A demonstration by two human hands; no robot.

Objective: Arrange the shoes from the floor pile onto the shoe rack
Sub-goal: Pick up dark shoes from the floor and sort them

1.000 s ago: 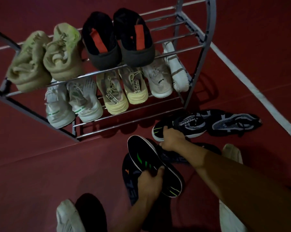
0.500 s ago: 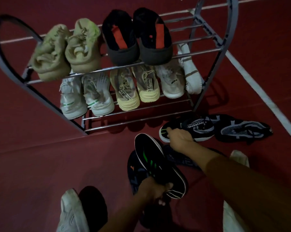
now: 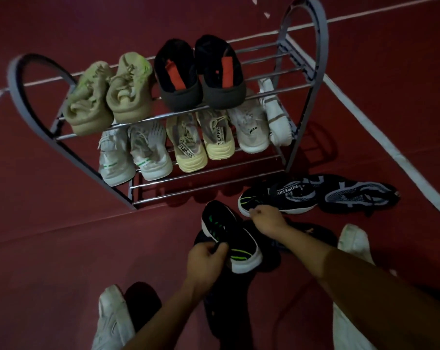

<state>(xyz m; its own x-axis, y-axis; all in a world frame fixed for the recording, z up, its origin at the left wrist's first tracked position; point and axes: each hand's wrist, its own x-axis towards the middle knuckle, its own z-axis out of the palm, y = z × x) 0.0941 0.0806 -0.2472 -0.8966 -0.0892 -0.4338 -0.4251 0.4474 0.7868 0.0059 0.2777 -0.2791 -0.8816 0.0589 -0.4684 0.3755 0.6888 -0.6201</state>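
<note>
The left hand [image 3: 208,253] has its grip closed around a black shoe with green stripes [image 3: 229,238], fingers curled at the side of the shoe near its opening. The shoe is lifted off the floor and turned so that its side and white sole edge face the camera. I think it is held this way because the collar is the easiest part to take with one hand.

The right hand [image 3: 267,218] reaches forward to the matching black shoe [image 3: 279,198], which lies on the red floor [image 3: 62,248] just beside the right foot of the shoe rack [image 3: 304,46]. The fingers are bent and pinch the edge at the heel end of this shoe, so this grip also seems closed on it, though the shoe is not yet lifted. Taking one shoe in each hand probably lets the person put the pair on the rack together.

Next to it lies a dark shoe with grey pattern [image 3: 357,198], touching it, and more dark shoes lie under the hands, hard to see in the dim light. These form what remains of the pile.

On the rack, the top shelf carries a beige pair [image 3: 107,94] and a black pair with red tongues [image 3: 198,74], with free bars at the right. The middle shelf is full with pale shoes. The bottom bars [image 3: 201,183] are bare, so the black pair can go there or on the top right.
</note>
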